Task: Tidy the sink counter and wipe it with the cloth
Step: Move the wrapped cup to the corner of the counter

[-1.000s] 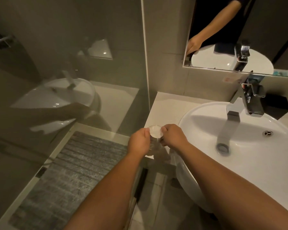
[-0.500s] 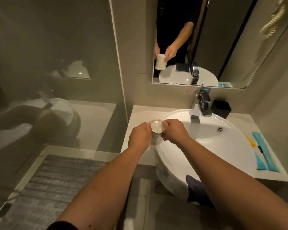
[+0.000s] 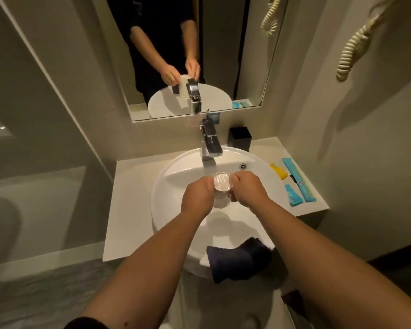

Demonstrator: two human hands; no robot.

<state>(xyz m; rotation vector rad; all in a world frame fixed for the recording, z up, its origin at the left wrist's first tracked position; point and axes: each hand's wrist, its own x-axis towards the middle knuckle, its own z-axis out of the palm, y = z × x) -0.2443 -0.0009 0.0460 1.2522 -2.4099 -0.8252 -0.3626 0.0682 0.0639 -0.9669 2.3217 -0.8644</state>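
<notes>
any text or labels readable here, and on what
None can be read.
Long blue sachet: small red and dark marks, too blurred.
Short blue sachet: faint print, too small.
Blue sticker on the wall behind the faucet: blurred.
Yellow sachet: nothing legible.

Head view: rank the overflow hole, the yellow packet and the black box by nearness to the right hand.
From the right hand:
1. Overflow hole, in the basin just beyond the hand.
2. Yellow packet, on the counter to the right.
3. Black box, back by the wall.

Above the tap (image 3: 210, 144) you see a mirror (image 3: 223, 43); right of the tap, a coiled cord (image 3: 352, 51) hangs.
</notes>
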